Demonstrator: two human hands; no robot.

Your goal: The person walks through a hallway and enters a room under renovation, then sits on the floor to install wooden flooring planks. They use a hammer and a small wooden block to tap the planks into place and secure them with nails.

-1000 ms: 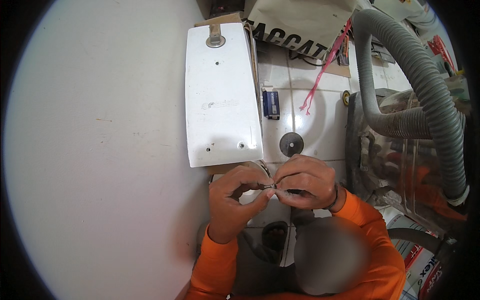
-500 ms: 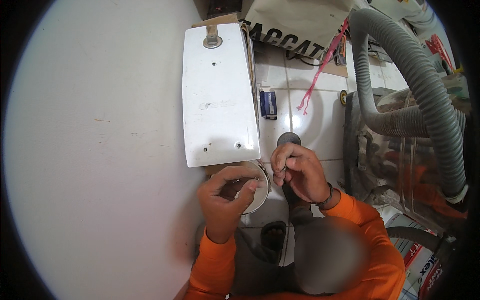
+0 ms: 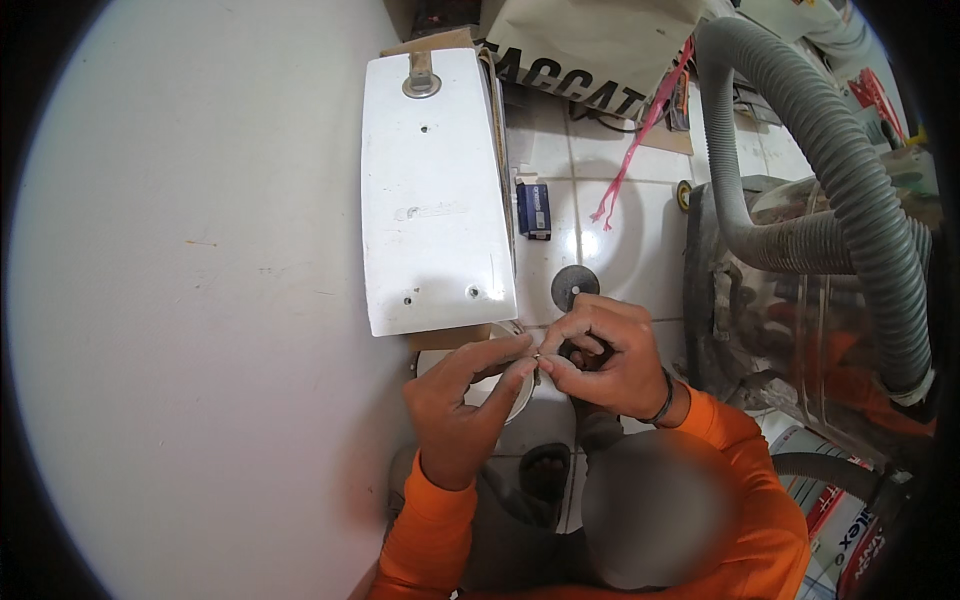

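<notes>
My left hand [image 3: 462, 395] and my right hand [image 3: 610, 360] meet fingertip to fingertip, each in a pinch. A tiny shiny metal piece [image 3: 537, 356] shows between their fingertips, too small to name. Beneath the hands is a round white container [image 3: 520, 398], partly hidden by them. Just beyond it lies a long white panel [image 3: 435, 210] with a few small holes and a metal fitting [image 3: 421, 82] at its far end. A dark round disc [image 3: 574, 290] lies on the floor beyond my right hand.
A white wall [image 3: 200, 300] rises along the left. To the right stands a vacuum cleaner [image 3: 800, 330] with a thick grey hose [image 3: 830, 130]. A small blue box [image 3: 535, 212], pink string [image 3: 630, 160] and a cream bag [image 3: 590, 40] sit farther off on the tiles.
My two hands have come together, the left shifting right and the right opening from its curl into a pinch at the left's fingertips. The dark disc shows more fully.
</notes>
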